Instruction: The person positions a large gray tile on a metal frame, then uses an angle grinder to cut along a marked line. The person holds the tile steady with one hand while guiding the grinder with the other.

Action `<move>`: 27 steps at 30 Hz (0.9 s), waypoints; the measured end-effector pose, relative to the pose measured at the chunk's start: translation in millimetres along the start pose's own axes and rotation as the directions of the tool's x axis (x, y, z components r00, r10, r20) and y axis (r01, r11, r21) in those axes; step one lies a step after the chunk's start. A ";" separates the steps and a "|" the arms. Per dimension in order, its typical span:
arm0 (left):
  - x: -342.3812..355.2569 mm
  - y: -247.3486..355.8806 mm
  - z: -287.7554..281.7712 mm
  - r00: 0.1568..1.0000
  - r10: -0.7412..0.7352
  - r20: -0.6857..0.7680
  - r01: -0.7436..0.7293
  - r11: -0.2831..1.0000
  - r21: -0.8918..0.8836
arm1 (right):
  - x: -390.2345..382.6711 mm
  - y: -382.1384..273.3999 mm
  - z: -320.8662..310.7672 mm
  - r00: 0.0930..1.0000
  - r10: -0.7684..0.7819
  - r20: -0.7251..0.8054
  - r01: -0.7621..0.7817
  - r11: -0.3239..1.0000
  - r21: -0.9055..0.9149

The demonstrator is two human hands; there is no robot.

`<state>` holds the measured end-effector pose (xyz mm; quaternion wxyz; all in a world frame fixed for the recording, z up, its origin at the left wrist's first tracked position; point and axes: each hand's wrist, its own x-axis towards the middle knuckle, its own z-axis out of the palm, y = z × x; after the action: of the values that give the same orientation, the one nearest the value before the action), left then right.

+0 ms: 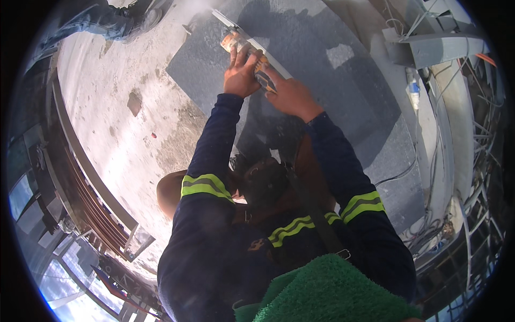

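1. Pale, dusty concrete floor [107, 91] lies at left.
2. Left hand [241, 75] has its fingers wrapped over an orange handheld power tool [252, 56].
3. Right hand [289, 96] clamps the tool's rear.
4. The tool rests on a dark grey stone slab [332, 91].

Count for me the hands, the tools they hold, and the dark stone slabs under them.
Hands: 2, the left hand and the right hand
Power tool, orange and gripped by both hands: 1
Dark stone slabs: 1 large one that I can make out
Total: 4
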<state>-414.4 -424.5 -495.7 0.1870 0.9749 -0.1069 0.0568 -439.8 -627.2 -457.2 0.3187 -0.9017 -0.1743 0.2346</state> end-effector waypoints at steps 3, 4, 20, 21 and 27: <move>-1.6 0.6 1.0 1.000 -0.007 0.005 0.007 1.000 0.003 | -2.6 -1.8 -2.9 1.000 0.001 -0.001 -0.001 1.000 -0.025; -1.6 -0.7 1.7 1.000 -0.011 0.013 0.011 1.000 0.006 | -2.1 -2.6 -4.6 1.000 0.003 0.011 -0.003 1.000 -0.013; 60.6 -84.0 1.5 0.997 -0.021 0.077 0.020 1.000 0.012 | 91.3 -28.2 -12.8 0.999 -0.008 0.043 0.009 1.000 -0.025; 60.9 -84.4 1.6 0.998 -0.014 0.065 0.015 1.000 -0.016 | 92.9 -27.3 -10.7 0.998 0.004 0.062 -0.002 0.999 -0.033; 44.3 -61.6 3.6 0.997 -0.018 0.071 0.018 1.000 -0.005 | 69.1 -15.6 -7.3 0.999 -0.007 0.041 0.007 1.000 -0.008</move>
<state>-357.0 -378.2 -514.0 0.1864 0.9766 -0.1049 0.0200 -381.2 -587.3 -463.5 0.3123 -0.8973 -0.1850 0.2512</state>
